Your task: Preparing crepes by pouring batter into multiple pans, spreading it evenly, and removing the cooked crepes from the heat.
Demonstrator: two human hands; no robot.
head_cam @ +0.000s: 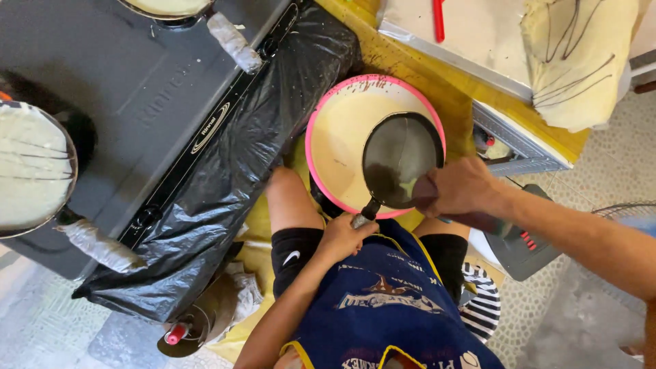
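Observation:
My left hand (343, 236) grips the handle of a small round black pan (400, 157), held over a pink-rimmed bowl (321, 116) full of pale batter. My right hand (459, 188) presses a dark scraper against the pan's near right edge, where a smear of batter shows. The bowl rests between my knees, above my blue apron.
A dark gas stove (150, 89) wrapped in black plastic sits at left. A pan with a thin pale crepe (31, 167) lies on its left burner, another at the top. A stack of cooked crepes (581, 61) lies on a tray top right. A fan stands at right.

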